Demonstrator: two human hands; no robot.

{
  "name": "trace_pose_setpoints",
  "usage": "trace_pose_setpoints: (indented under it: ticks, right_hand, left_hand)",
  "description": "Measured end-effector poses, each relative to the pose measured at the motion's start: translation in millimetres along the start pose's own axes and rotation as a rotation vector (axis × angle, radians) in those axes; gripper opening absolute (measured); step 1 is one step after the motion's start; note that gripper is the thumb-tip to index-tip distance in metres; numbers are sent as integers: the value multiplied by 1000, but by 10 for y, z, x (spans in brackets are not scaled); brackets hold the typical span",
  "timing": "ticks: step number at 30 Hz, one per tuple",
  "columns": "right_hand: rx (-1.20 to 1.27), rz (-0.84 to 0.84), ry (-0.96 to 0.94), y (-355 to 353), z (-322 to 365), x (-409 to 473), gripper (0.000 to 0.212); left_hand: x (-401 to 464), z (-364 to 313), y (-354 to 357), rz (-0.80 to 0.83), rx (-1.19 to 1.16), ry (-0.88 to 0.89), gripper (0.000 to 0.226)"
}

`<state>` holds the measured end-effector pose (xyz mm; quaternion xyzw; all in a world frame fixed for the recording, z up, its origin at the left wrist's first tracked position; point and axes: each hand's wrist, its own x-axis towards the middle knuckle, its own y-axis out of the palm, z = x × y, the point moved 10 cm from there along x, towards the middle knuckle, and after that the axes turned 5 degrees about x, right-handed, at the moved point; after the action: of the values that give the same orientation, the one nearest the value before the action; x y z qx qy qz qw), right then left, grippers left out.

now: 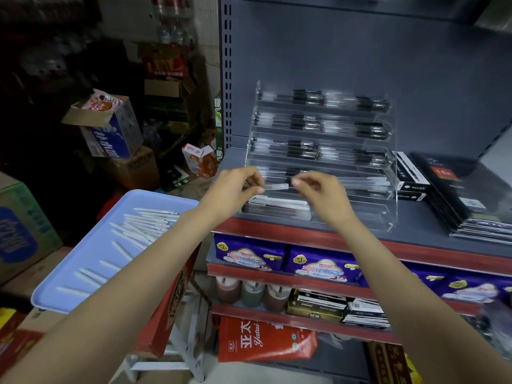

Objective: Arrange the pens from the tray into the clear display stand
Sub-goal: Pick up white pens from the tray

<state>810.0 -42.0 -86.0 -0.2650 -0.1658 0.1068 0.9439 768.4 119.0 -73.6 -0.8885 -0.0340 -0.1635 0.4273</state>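
A clear tiered display stand (388,189) sits on the grey shelf, its upper tiers filled with black pens and its lower tiers holding white pens. My left hand (235,189) and my right hand (315,189) pinch the two ends of one white pen (277,187), level in front of a lower tier. A light blue tray (83,259) at lower left holds several loose white pens (144,225).
Black notebooks (471,200) and small black boxes (410,178) lie right of the stand. Purple packets fill the shelf below. The tray rests on a red carton (166,314). Cardboard boxes pile up at the left.
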Motion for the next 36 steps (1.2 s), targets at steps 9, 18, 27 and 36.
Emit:
trace_pose_setpoints:
  ticks: [9, 18, 27, 36]
  right_hand:
    - [198, -71, 97, -250, -261, -69, 5]
    - [-101, -1, 73, -79, -352, -89, 6]
    - [-304, 109, 99, 53, -380, -11, 5]
    - [-144, 131, -91, 794, 511, -54, 17]
  left_hand:
    - [-8, 103, 5, -95, 37, -40, 25]
    - [-107, 582, 44, -59, 11, -296, 39]
    - [-113, 631, 42, -87, -45, -321, 34]
    - [-455, 922, -249, -117, -173, -306, 22]
